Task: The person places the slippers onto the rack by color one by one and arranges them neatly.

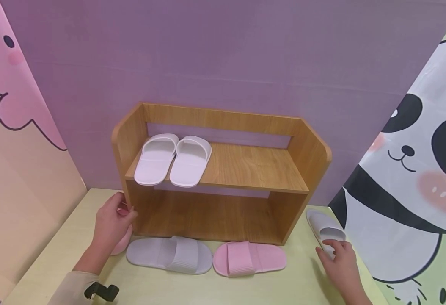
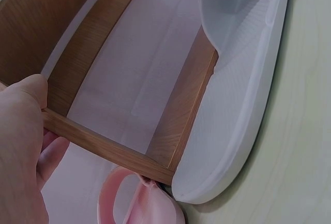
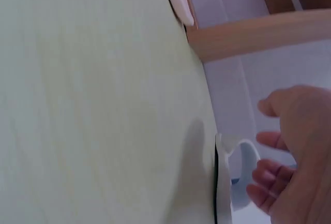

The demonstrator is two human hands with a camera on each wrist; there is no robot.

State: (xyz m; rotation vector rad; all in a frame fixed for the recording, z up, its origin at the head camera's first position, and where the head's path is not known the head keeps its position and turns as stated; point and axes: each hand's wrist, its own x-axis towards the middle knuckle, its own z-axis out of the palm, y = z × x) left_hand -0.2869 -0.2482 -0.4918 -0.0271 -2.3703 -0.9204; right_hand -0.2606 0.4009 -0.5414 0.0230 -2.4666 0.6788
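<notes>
A small wooden shoe rack (image 1: 253, 167) stands against the back wall. My left hand (image 1: 109, 220) is at its left side panel (image 2: 111, 149), thumb on one face and fingers on the other, pinching the front edge. Partly hidden below that hand, a pink slipper (image 1: 122, 246) lies beside the rack. My right hand (image 1: 342, 267) hovers over a light grey slipper (image 1: 320, 222) right of the rack, its fingers loosely bent and apart, holding nothing. In front of the rack lie a grey slipper (image 1: 147, 253) and a pink slipper (image 1: 271, 257), sideways.
Two white slippers (image 1: 153, 166) sit side by side at the left of the upper shelf, toes to the back. The lower shelf (image 1: 207, 216) is behind the front slippers. A purple wall (image 1: 223, 55) closes the back, and a panda-printed panel (image 1: 394, 199) borders the right.
</notes>
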